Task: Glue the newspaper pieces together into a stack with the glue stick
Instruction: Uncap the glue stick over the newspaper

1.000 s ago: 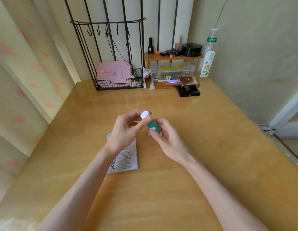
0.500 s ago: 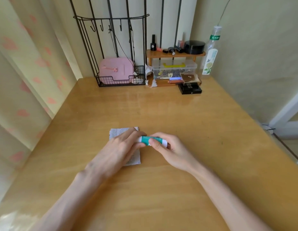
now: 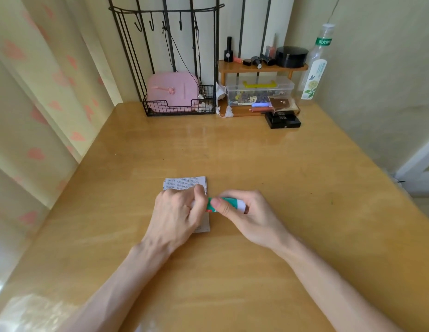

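A green and white glue stick lies sideways between both hands, just above the wooden table. My right hand grips its green body and white end. My left hand is closed around its left end, where the cap is hidden inside the fingers. Under my left hand lies a small stack of newspaper pieces; only its far edge and near right corner show.
At the back stand a black wire rack with a pink case, a wooden shelf with cosmetics, a clear plastic box, a black box and a clear bottle. A curtain hangs along the left.
Both hands came down from mid-air to just over the newspaper, and the glue stick turned from tilted to sideways. My left hand closed around its cap end.
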